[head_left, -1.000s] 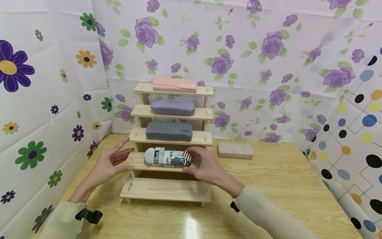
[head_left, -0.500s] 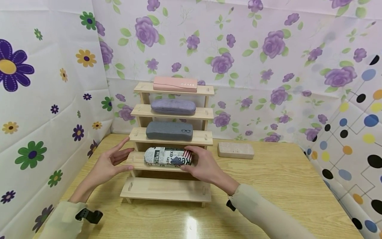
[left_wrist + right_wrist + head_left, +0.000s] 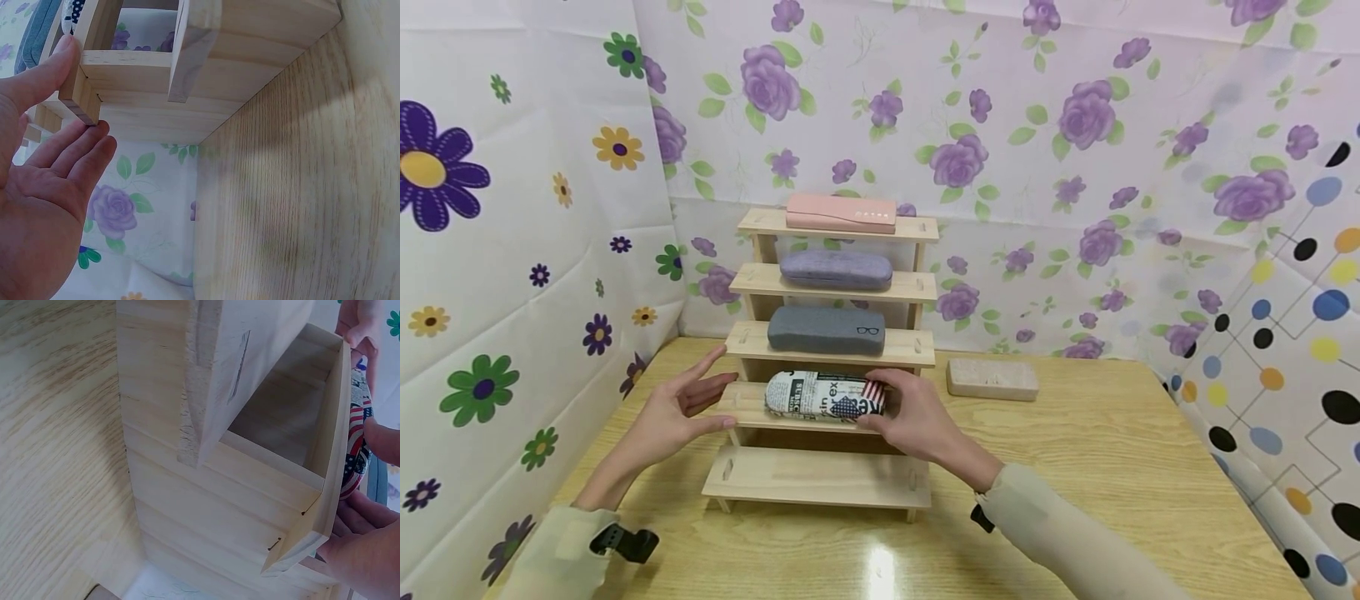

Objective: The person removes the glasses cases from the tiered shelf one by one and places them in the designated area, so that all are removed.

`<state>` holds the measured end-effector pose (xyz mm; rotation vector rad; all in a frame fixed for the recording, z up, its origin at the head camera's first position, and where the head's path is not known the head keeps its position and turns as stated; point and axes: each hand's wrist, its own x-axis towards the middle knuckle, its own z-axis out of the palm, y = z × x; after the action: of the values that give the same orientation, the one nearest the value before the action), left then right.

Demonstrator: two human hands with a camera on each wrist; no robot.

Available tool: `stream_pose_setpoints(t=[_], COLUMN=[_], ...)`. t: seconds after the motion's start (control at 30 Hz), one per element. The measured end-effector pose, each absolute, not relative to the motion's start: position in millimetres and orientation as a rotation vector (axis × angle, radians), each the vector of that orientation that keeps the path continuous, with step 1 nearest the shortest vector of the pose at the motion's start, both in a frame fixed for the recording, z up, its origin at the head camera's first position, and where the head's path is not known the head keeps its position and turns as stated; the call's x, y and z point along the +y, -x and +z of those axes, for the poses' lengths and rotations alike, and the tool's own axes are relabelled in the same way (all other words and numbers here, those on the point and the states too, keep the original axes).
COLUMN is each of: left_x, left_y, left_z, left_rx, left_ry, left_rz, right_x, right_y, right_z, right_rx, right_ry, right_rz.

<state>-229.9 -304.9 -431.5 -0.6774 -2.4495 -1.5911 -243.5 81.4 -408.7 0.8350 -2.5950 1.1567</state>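
Note:
A newsprint-patterned glasses case (image 3: 816, 395) with a flag print at its right end lies on the second tier from the bottom of a stepped wooden rack (image 3: 816, 477). My right hand (image 3: 917, 418) pinches the case's right end between thumb and fingers. In the right wrist view, the flag-printed end of the case shows between the thumb and the lower fingers. At the left end of the same tier is my left hand (image 3: 673, 414), its fingers extended and thumb spread. The left wrist view shows that hand's fingertips at the board's end (image 3: 90, 109), apart from the case.
Above, the rack bears a grey-blue case (image 3: 826, 331), a purple case (image 3: 835, 270) and a pink case (image 3: 841, 213), one per tier. A beige case (image 3: 992, 379) lies on the wooden table (image 3: 1075, 467) right of the rack. Patterned cloths hang around the table.
My right hand has shifted slightly left along the case's end and keeps hold of it. The left hand stays in place; the case has barely moved.

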Motion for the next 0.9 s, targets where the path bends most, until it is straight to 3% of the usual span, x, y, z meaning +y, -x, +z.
stream_pose_setpoints(t=[0.9], left_x=[-305.2], left_y=[230.1], left_z=[-431.7], left_rx=[-2.463], left_ry=[0.673], left_rz=[-1.573], right_x=[82.1], right_y=[239.7], right_z=[-405.1], right_rx=[-2.650], right_ry=[-0.804], right_rz=[1.207])
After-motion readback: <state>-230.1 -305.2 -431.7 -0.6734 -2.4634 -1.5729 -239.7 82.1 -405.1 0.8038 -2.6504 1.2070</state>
